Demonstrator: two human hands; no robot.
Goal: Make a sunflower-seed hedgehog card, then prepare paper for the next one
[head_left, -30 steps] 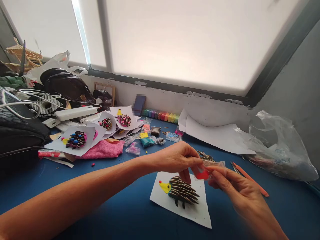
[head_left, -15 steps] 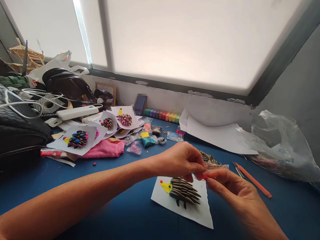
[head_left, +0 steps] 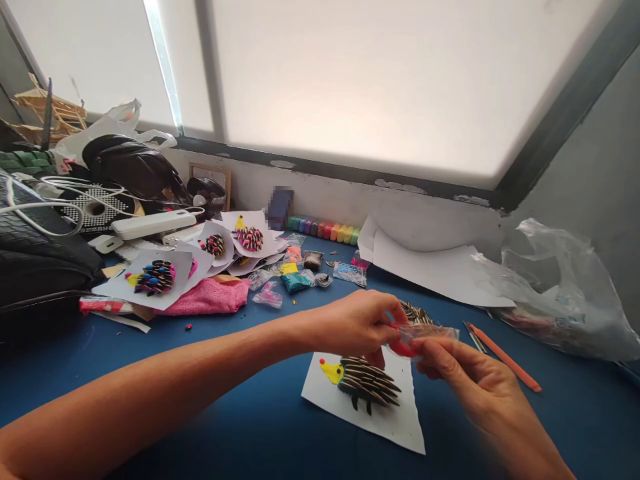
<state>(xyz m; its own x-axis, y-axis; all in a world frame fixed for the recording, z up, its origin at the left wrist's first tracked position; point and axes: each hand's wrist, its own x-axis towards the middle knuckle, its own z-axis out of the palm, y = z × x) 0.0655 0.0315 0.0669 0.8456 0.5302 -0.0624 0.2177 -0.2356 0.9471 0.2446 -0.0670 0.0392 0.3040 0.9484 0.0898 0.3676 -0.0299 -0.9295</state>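
Both hands meet over the blue table around a small clear plastic bag of red clay [head_left: 404, 348]. My left hand [head_left: 357, 323] pinches the bag's left side, fingers closed. On the right edge my right hand [head_left: 467, 373] grips the same bag between thumb and fingers. Below them lies a white paper [head_left: 395, 433] bearing a hedgehog [head_left: 370, 383] with a yellow clay face, red nose and sunflower-seed spines; my left hand hides part of its top. Behind the bag is a pile of sunflower seeds [head_left: 415, 313], partly covered.
An orange pencil-like tool [head_left: 505, 357] lies at right, near a clear plastic bag [head_left: 575, 307]. White sheets [head_left: 430, 270] rest against the wall. Small clay packets [head_left: 296, 282] sit mid-table. Finished hedgehog papers [head_left: 155, 277] and a pink cloth [head_left: 207, 297] are at left.
My fingers have shifted slightly on the bag, and more of the red clay and clear plastic shows between my hands. The hedgehog paper is where it was.
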